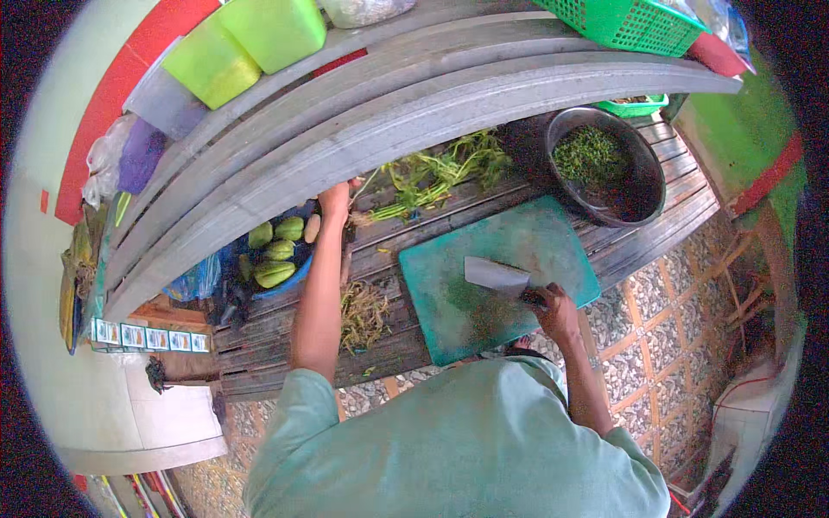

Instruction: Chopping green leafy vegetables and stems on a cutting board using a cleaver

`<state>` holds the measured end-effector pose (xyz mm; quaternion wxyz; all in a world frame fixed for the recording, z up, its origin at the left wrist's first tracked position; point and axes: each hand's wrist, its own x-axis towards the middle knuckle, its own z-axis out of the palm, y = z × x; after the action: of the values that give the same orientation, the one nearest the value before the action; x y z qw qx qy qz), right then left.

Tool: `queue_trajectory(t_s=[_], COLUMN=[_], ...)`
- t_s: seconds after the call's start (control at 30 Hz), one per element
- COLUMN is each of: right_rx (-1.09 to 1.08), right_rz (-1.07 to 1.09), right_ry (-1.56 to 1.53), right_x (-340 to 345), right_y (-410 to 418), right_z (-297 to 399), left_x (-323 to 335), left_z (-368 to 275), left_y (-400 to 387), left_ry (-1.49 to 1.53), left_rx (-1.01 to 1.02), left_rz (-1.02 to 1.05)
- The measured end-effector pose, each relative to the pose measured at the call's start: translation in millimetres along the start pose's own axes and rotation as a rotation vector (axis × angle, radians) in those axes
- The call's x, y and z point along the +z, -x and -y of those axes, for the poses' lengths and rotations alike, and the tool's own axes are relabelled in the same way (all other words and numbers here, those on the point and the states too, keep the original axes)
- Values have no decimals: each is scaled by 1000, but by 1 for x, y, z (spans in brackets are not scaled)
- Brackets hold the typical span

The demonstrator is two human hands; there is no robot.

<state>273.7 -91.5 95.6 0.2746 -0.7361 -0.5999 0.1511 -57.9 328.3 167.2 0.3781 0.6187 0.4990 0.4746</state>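
My right hand (558, 313) grips the dark handle of a broad-bladed knife (496, 274). Its blade lies flat over a green cutting board (440, 259), which has a darker worn patch. My left hand (335, 198) reaches forward under the edge of a grey shelf, and its fingers are partly hidden there. A thin pale stem (368, 186) rises beside those fingers; whether they hold it is unclear. Leafy green herb stalks with roots (427, 188) lie just right of that hand. Chopped greens (589, 155) fill part of a black basin (651, 194) beyond the board.
The grey shelf (414, 110) overhangs the slatted wooden table (278, 356). Green ridged vegetables (275, 273) sit in a blue container (295, 280) at left. A heap of root trimmings (363, 316) lies left of the board. Lime-green bins (275, 32) and a green basket (631, 26) stand on the shelf.
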Motion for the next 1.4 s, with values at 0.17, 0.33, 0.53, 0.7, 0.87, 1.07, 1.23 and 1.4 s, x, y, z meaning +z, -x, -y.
queue_trajectory(t_s=[0.17,0.33,0.53,0.7,0.87,1.07,1.23,1.4], right_rx=[-13,-20,-416,-526,-593,-639,-494,-495], right_rz=[-41,-161,-103,92,17,247,387,572], right_ry=[109,280,-192,-235,-564,-593,-511,-651], right_x=[8,30,-7,39,-34,-26,28,43], right_y=[-19,-44,-129,-224,-192,-179,-171,-107], right_z=[-17,-24,116,166,246,280,244,215], left_x=[-7,-20,-8,-5,-83,-71,-5,14], left_z=[-73,-90,-155,-181,-158,-86,-92,-114], left_y=[52,87,144,190,220,294,327,316], left_ry=[372,284,-1,-120,831,571,460,559], left_rx=[7,2,-8,29,65,-9,-91,-158], left_rz=[-88,91,395,414,26,-60,112,-271])
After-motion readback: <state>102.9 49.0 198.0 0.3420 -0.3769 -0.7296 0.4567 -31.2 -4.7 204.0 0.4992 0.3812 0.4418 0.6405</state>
